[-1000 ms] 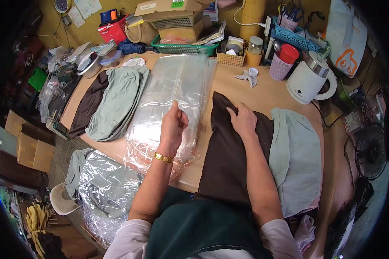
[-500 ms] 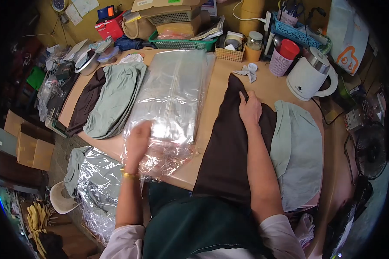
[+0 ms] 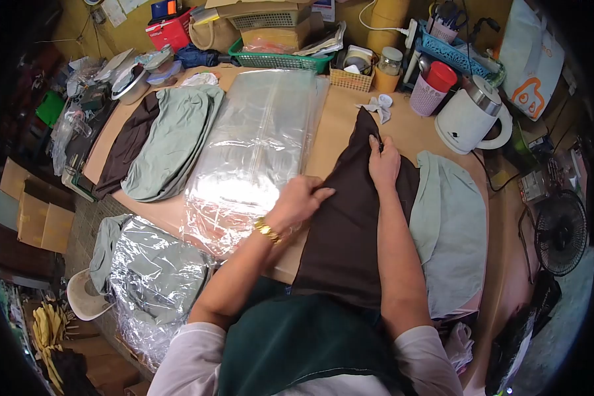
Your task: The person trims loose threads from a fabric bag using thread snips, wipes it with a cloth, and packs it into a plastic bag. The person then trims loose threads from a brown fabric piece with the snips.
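A long piece of dark brown fabric [image 3: 343, 244] lies on the table in front of me, narrowing to a point at its far end. My left hand [image 3: 299, 201] has its thumb and fingers closed on the fabric's left edge. Near the far right edge, my right hand [image 3: 384, 165] grips the same fabric, with a small dark bit showing between thumb and fingers. Beside the left hand lies a stack of clear plastic bags [image 3: 257, 132]. Pale green fabric [image 3: 452, 224] is spread to the right of the brown piece.
Folded pale green pieces [image 3: 175, 142] and brown ones [image 3: 129, 145] lie at the table's left. A white electric kettle [image 3: 472, 119], pink cup [image 3: 429, 92] and green basket [image 3: 280, 63] stand along the back. Plastic-wrapped garments [image 3: 158, 277] sit lower left; a black fan [image 3: 561, 231] stands right.
My left hand has moved right, from over the plastic bags to the brown fabric's left edge, and closed on it. The right hand keeps its hold on the fabric.
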Motion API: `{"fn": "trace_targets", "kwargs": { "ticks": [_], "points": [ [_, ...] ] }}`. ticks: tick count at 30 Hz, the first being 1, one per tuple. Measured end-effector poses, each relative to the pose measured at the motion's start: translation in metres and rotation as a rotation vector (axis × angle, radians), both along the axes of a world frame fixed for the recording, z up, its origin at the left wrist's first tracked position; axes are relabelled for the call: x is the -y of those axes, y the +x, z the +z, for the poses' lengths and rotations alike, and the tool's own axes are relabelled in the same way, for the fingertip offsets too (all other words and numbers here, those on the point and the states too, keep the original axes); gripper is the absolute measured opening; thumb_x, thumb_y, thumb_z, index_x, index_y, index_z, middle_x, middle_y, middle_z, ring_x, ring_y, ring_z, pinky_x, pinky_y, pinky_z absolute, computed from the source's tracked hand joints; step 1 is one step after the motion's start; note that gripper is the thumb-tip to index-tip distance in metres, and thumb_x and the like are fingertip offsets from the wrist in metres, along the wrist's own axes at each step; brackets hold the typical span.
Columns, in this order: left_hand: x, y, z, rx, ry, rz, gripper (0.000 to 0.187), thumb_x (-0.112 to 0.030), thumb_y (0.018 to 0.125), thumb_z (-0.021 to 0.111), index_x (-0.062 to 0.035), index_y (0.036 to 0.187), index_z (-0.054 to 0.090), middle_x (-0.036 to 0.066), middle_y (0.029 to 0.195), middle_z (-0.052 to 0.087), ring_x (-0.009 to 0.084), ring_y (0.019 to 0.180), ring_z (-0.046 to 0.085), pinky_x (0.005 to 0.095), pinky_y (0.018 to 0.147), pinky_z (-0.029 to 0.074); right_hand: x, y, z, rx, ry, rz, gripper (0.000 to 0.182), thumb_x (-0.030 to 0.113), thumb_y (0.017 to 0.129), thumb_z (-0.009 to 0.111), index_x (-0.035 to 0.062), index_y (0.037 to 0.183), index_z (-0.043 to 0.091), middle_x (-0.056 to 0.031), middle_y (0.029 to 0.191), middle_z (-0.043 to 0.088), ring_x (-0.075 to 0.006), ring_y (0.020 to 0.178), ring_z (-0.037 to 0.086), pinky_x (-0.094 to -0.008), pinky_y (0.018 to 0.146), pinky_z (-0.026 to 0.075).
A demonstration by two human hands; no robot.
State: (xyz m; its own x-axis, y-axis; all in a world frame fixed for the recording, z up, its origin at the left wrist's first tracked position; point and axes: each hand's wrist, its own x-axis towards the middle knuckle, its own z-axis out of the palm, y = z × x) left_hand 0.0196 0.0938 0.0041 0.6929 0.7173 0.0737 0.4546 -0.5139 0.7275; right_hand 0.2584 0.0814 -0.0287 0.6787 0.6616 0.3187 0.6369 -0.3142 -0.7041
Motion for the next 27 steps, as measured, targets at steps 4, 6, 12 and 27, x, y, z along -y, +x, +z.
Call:
{"fn": "trace_targets", "kwargs": {
  "ticks": [4, 6, 12, 27],
  "points": [
    [-0.004, -0.039, 0.023, 0.048, -0.424, 0.097, 0.03, -0.025, 0.094, 0.064, 0.0009, 0.08, 0.068, 0.002, 0.07, 0.065, 0.0098, 0.063, 0.058, 0.0279, 0.059, 0.047, -0.002, 0.0, -0.002, -0.023, -0.02, 0.041, 0.039, 0.038, 0.093, 0.061, -0.0002, 0.099, 0.06, -0.023, 0.09, 0.067, -0.0414, 0.093, 0.063, -0.0474, 0.078, 0.048],
    [-0.008, -0.05, 0.017, 0.207, -0.427, 0.134, 0.024, -0.021, 0.096, 0.062, -0.0026, 0.083, 0.069, -0.002, 0.069, 0.063, 0.003, 0.063, 0.054, 0.0213, 0.056, 0.044, 0.002, -0.008, 0.009, 0.0, -0.043, 0.081, 0.039, 0.038, 0.09, 0.065, 0.0037, 0.107, 0.062, -0.0195, 0.096, 0.067, -0.0381, 0.1, 0.063, -0.0444, 0.084, 0.048],
    [-0.005, -0.05, 0.002, 0.511, -0.695, 0.171, 0.022, -0.024, 0.098, 0.061, -0.006, 0.086, 0.068, -0.006, 0.068, 0.058, 0.0002, 0.059, 0.049, 0.0168, 0.052, 0.037, 0.02, -0.038, 0.093, -0.036, -0.11, 0.673, 0.034, 0.036, 0.085, 0.069, 0.0121, 0.108, 0.068, -0.0101, 0.099, 0.064, -0.0287, 0.099, 0.063, -0.0405, 0.085, 0.048],
    [-0.004, -0.047, 0.015, 0.52, -0.67, 0.163, 0.021, -0.023, 0.098, 0.061, -0.0062, 0.088, 0.068, -0.006, 0.067, 0.056, 0.0001, 0.058, 0.048, 0.0168, 0.05, 0.034, 0.044, -0.094, 0.136, 0.273, -0.538, 0.899, 0.02, 0.021, 0.08, 0.069, 0.0179, 0.099, 0.076, -0.0096, 0.093, 0.065, -0.0295, 0.098, 0.062, -0.0429, 0.089, 0.044]
  ]
}}
